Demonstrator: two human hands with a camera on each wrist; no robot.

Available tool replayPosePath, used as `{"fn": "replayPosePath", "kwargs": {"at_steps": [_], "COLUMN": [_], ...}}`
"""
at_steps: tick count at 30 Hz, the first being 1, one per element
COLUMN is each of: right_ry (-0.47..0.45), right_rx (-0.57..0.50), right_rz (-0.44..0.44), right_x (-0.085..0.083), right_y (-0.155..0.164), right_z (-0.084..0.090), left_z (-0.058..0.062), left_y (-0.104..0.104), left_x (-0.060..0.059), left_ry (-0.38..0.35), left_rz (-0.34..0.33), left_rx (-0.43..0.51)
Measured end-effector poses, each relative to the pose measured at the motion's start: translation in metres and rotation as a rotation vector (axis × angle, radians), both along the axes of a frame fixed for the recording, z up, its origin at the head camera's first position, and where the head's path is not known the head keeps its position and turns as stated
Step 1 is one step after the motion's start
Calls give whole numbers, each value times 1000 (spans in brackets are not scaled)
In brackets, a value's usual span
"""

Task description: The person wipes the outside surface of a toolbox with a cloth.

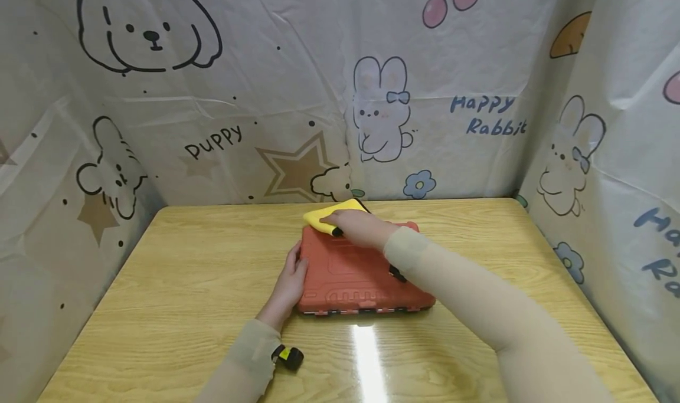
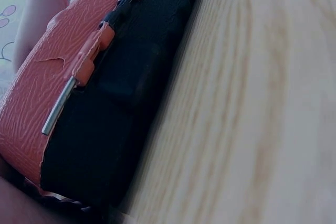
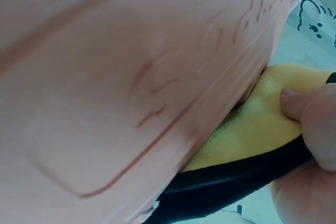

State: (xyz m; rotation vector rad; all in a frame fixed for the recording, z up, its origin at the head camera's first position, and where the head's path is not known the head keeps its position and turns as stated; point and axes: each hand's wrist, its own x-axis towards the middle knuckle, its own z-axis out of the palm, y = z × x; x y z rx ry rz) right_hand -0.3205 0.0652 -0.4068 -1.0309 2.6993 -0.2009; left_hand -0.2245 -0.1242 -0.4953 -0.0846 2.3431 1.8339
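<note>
Yellow cloth [image 3: 257, 121], fuzzy, black-edged, against grained red case [image 1: 350, 270].

from here i count one red, black-bottomed plastic case [image 1: 345, 270], one black-edged yellow cloth [image 1: 332, 209], one bare left hand [image 1: 288, 284], one bare right hand [image 1: 358, 225], two beige sleeves [image 1: 473, 288], one wood-grain tabletop [image 1: 202, 285], two blue flowers [image 1: 419, 184] printed on white sheeting [image 1: 297, 90].

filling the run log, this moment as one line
left hand: touches red case, left side | right hand: grips yellow cloth | red case: on table
</note>
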Motion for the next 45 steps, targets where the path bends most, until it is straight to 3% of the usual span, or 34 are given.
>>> {"fn": "replayPosePath", "kwargs": {"at_steps": [14,30,45], "right_ry": [-25,36,31], "right_rx": [-27,14,-46], "right_rz": [-13,-11,-34], "right_x": [11,-1,-5], "right_y": [26,61,83], "right_z": [3,-7,-4], "left_z": [1,0,0], "left_y": [3,1,2], "left_x": [-2,-1,0], "left_ry": [-26,-35,-22], "left_rz": [11,0,1], "left_rx": [-9,14,-9]}}
